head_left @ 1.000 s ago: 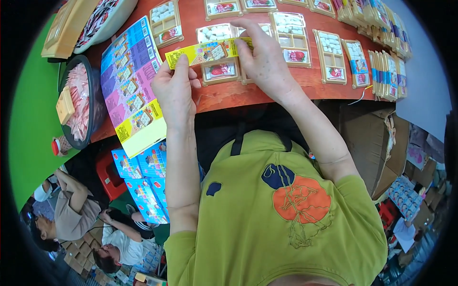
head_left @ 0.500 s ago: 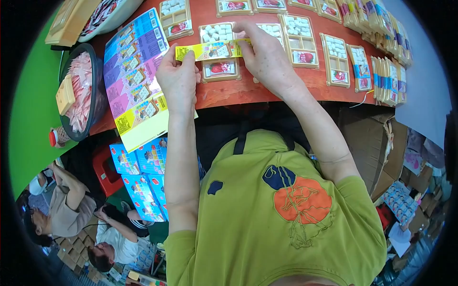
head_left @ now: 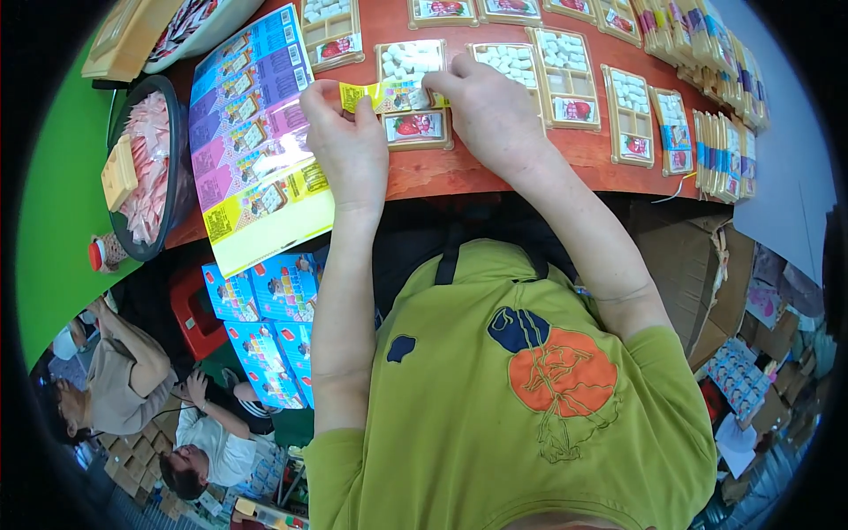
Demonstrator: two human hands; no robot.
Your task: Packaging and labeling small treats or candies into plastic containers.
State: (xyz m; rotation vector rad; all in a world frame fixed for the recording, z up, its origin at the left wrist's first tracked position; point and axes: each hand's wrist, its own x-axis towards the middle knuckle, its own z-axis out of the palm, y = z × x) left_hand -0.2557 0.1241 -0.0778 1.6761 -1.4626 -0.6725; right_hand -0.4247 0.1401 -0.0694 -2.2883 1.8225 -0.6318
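A yellow printed label strip [head_left: 389,95] is stretched between my two hands, slightly curled. Thumb and fingers of my left hand [head_left: 351,150] pinch its left end. At the other end, the thumb and fingertips of my right hand [head_left: 495,110] hold the strip. Beneath it lies a clear plastic tray [head_left: 449,139]. White marshmallow-like pieces [head_left: 411,58] fill its far part, and a red-and-white sachet [head_left: 413,126] with a strawberry picture lies in the near part. The strip covers the middle of this tray; whether it touches the tray I cannot tell.
Left of my hands lies a colourful label sheet [head_left: 249,132]. Beyond it stands a dark bowl [head_left: 183,177] of pink sachets. Several filled trays [head_left: 629,124] line the red table, with stacked banded trays [head_left: 720,163] at right. Blue boxes [head_left: 265,327] sit below; two people are at lower left.
My left hand has moved right, bringing the hands closer together. The strip, flat and taut before, now curls and shows a shorter length. The label sheet's lower edge has shifted right.
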